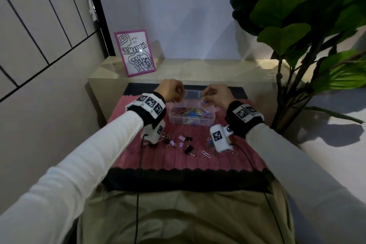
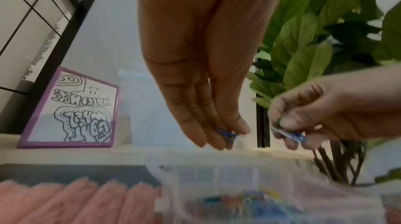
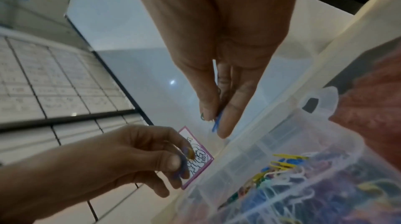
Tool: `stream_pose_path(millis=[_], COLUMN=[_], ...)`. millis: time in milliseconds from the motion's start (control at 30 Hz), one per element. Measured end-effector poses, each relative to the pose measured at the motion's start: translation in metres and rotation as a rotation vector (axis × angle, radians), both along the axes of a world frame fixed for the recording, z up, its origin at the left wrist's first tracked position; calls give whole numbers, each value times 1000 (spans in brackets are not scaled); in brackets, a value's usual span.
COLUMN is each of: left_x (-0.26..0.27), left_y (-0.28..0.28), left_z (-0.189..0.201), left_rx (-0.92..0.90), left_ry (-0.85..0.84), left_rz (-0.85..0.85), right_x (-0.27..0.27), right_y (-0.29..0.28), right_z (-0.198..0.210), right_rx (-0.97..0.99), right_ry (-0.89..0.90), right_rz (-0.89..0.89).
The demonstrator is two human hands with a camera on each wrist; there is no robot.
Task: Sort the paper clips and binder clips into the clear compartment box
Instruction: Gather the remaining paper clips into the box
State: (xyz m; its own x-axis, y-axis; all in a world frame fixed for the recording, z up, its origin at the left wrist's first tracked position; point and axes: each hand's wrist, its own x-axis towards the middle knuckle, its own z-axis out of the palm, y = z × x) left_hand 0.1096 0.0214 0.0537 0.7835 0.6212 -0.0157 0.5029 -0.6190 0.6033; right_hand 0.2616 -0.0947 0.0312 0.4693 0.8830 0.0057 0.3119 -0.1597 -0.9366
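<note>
- Mat (image 1: 178, 162): pink, ribbed, black scalloped edge.
- Box (image 1: 174, 120): clear, with clips (image 1: 190, 114) in blue, yellow, pink, green.
- Binder clips (image 1: 187, 143): lilac and black.
- Frame (image 1: 134, 52): magenta, black-on-white doodle.
- Sleeves (image 1: 79, 164): white.
- Plant (image 1: 297, 16): green.

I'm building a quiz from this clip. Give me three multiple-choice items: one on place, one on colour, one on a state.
1. Where do the loose binder clips lie?
A. on the pink mat
B. in the box
C. on the shelf

2. What colour is the picture frame?
A. green
B. purple
C. black

3. What is the left hand doing?
A. lying flat
B. gripping the box
C. pinching a blue clip

Key: A, they lie on the pink mat nearer than the clear box; B, its border is purple; C, its fingertips pinch a blue clip.
</note>
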Motion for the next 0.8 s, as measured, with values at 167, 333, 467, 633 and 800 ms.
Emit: stream_pose_path(millis=[167, 333, 467, 633, 800], left_x=[7, -1, -6, 0, 11], left_y=[-3, -23, -64, -101, -104], left_z=[-24, -25, -29, -48, -61], left_rx=[139, 215, -14, 71, 115], left_ry=[285, 118, 81, 452, 434], left_rz=[-88, -106, -267, -505, -323], right_x=[-11, -10, 6, 6, -7], right_y=[8, -8, -33, -56, -57], right_z=[-8, -11, -8, -11, -29], right_rx=[-264, -208, -116, -236, -402], right_ry=[-411, -604, -655, -831, -997], right_rz=[179, 212, 181, 344, 399])
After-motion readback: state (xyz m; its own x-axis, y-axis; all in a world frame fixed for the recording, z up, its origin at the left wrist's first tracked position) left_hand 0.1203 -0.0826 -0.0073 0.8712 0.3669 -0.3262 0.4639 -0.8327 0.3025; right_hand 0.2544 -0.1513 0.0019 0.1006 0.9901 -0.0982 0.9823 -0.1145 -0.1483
